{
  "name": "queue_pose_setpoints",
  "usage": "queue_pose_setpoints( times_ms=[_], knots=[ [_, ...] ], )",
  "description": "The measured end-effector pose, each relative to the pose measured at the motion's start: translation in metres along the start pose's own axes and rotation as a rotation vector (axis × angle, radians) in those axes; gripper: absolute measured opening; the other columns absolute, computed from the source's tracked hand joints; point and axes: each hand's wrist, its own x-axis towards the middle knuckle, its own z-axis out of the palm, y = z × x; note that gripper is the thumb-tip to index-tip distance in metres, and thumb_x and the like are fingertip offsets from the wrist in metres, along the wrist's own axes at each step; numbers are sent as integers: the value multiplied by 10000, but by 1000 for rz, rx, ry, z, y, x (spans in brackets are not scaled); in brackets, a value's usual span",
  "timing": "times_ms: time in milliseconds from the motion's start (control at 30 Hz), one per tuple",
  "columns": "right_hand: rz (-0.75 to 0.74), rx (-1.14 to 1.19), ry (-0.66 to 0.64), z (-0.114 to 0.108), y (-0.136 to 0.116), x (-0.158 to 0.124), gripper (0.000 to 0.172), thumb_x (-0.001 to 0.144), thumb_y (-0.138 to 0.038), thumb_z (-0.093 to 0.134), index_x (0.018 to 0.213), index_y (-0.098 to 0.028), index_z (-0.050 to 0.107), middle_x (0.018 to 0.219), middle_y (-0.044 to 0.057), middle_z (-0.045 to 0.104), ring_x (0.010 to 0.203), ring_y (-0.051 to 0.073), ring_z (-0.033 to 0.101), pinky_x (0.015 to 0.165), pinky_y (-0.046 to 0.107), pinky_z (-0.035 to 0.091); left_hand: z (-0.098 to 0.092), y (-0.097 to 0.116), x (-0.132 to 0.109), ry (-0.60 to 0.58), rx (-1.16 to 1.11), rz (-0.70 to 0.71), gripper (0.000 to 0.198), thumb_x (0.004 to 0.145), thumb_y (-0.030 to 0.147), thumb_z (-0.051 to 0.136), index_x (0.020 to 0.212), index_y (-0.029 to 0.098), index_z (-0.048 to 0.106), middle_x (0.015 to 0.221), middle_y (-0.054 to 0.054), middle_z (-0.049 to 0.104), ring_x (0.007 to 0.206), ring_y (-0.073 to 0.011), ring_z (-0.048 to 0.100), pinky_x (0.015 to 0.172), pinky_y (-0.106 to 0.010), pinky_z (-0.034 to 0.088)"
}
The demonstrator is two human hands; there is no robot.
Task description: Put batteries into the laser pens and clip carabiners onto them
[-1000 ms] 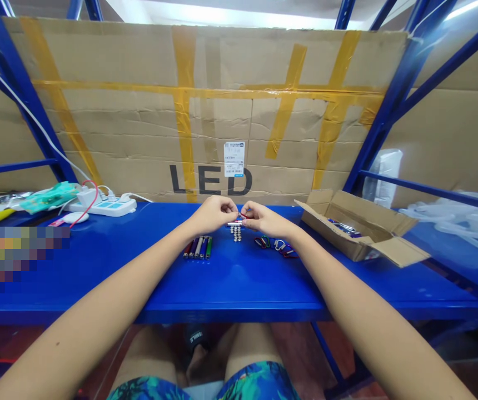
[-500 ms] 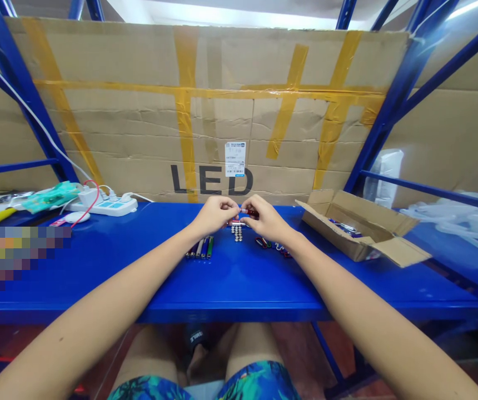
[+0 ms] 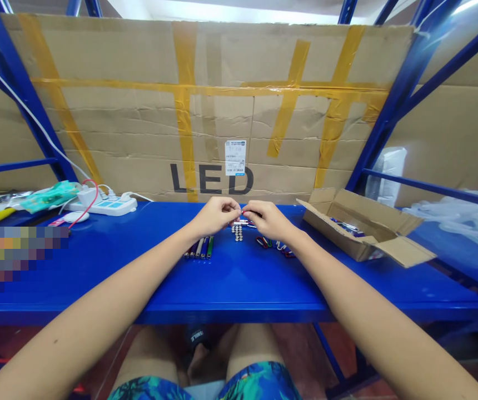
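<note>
A small red-and-silver piece (image 3: 244,211), too small to identify, sits between the person's two hands, held up just above a blue steel workbench (image 3: 230,283). The left hand (image 3: 215,216) and right hand (image 3: 267,220) are both curled inward, and their fingertips meet on the piece in a tight pinch.

Directly below the fingertips, a cluster of small silver cylinders (image 3: 237,233) stands in short rows on the bench. Below and left of the left hand, slim metal tubes (image 3: 199,248) in several colours lie side by side. Below and right of the right hand is a small heap of coloured carabiner clips (image 3: 273,246), partly hidden by that hand.

Further right of the right hand, an open cardboard box (image 3: 358,229) holds a few slim metal items (image 3: 344,225). Well left of the left hand lies a white power strip (image 3: 108,206) with plugs in it and a red cord (image 3: 89,203) beside it. Behind both hands stands a taped cardboard sheet (image 3: 212,111) printed with the letters LED.
</note>
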Motion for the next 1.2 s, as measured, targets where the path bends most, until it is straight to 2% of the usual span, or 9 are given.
queue_pose_setpoints(
  times_ms=[67, 200, 433, 633, 733, 800, 1000, 1200],
  knots=[
    [48, 40, 21, 2, 1, 0, 28, 849, -205, 569, 849, -182, 585, 813, 41, 611, 749, 172, 547, 687, 311, 410, 0, -1, 0, -13, -6, 16, 91, 810, 199, 590, 768, 126, 624, 553, 10, 579, 426, -67, 467, 427, -200, 362],
    [119, 125, 101, 7, 5, -1, 163, 754, -155, 632, 840, -199, 501, 804, 16, 568, 725, 160, 520, 644, 294, 409, -1, -2, 0, -28, 3, 30, 101, 810, 211, 589, 764, 127, 620, 561, 11, 587, 431, -71, 478, 438, -205, 375],
    [88, 152, 111, 3, 5, 0, 129, 798, -198, 624, 716, -190, 525, 734, 9, 536, 695, 153, 508, 627, 295, 398, -2, -3, 0, -28, 25, 57, 92, 809, 207, 590, 770, 127, 615, 564, 20, 583, 447, -69, 480, 453, -203, 376],
    [28, 37, 63, 0, 2, 1, 92, 860, -182, 550, 777, -182, 590, 777, 32, 601, 739, 166, 539, 693, 321, 413, 3, -6, 0, 6, 10, 46, 102, 817, 212, 599, 750, 137, 613, 549, 20, 575, 456, -72, 489, 447, -199, 373],
    [60, 26, 73, 1, 5, 0, 13, 835, -182, 575, 842, -190, 568, 824, 32, 601, 755, 169, 537, 696, 319, 419, 5, -4, 0, 56, -24, 3, 106, 821, 185, 581, 728, 139, 603, 530, 22, 566, 436, -70, 485, 436, -198, 372],
    [82, 30, 93, 2, 7, 0, 111, 792, -157, 604, 873, -196, 540, 845, 29, 585, 755, 167, 529, 684, 312, 420, 6, -3, 1, 76, -33, -16, 111, 823, 174, 571, 723, 138, 603, 524, 20, 566, 422, -70, 482, 435, -203, 378],
    [22, 12, 115, -1, 8, -1, 102, 796, -121, 584, 763, -192, 518, 796, 25, 556, 714, 155, 498, 653, 300, 393, 4, -1, 0, 21, -24, -6, 92, 804, 162, 566, 723, 145, 605, 535, 14, 575, 446, -77, 494, 457, -208, 387],
    [36, 28, 67, -3, 5, 0, 111, 793, -129, 602, 718, -181, 539, 749, 19, 564, 695, 150, 496, 640, 295, 375, 4, -5, -1, -9, 31, 22, 74, 806, 198, 570, 756, 148, 590, 545, 19, 567, 460, -83, 483, 453, -207, 361]
  ],
)
